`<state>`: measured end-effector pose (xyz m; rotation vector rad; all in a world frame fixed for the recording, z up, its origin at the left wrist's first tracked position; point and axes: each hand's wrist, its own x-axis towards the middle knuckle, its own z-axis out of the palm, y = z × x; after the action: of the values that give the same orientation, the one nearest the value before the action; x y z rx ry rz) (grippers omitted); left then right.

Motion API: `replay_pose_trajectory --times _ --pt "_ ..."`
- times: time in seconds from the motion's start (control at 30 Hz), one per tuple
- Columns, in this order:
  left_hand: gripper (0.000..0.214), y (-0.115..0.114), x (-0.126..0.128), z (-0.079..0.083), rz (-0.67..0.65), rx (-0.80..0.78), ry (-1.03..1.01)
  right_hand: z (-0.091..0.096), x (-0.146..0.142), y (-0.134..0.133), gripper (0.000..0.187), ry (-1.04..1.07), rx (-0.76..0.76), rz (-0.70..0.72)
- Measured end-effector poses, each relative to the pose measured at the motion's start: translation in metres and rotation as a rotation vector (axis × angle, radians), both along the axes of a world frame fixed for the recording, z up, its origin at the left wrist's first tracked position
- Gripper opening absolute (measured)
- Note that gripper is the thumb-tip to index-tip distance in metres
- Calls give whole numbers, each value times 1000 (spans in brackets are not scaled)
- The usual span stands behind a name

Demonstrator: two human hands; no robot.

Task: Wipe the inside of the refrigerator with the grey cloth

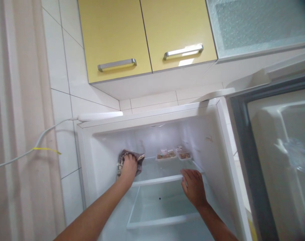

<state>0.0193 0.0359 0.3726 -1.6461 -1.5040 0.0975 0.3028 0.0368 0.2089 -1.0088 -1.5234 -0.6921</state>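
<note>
My left hand (129,167) is closed on a crumpled brown patterned cloth (139,169) inside the open fridge, at the left end of the upper glass shelf (165,170). The cloth lies against the left inner wall. At the shelf's right front edge, my right hand (193,187) has its fingers curled over the white trim. Two clear plastic food packs (166,154) with brown contents sit at the back right of this shelf.
A lower shelf (165,221) lies below. The fridge door (280,160) stands open on the right. Yellow cabinets (117,36) hang above the fridge. A white cable (45,133) with a yellow tie runs along the left, beside a curtain (24,100).
</note>
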Motion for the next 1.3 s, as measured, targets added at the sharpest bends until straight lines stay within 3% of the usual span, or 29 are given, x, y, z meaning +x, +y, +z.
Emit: replay_pose_trajectory --times 0.23,0.53,0.77,0.9,1.03,1.3 --pt "42 62 -19 -13 47 -77 -29 -3 -1 6 29 17 33 13" --pt "51 129 -11 -27 60 19 -76 -6 0 10 28 29 83 17" --pt "46 158 -15 -21 3 -58 -37 -9 0 17 28 20 125 6" --pt "41 154 -11 -16 -19 -125 -46 -9 1 17 28 13 125 3" --pt "39 132 -5 -10 -30 -179 -76 -9 1 16 29 7 121 4" --pt "85 41 -5 -4 -21 -382 -217 -10 1 13 28 0 71 -15"
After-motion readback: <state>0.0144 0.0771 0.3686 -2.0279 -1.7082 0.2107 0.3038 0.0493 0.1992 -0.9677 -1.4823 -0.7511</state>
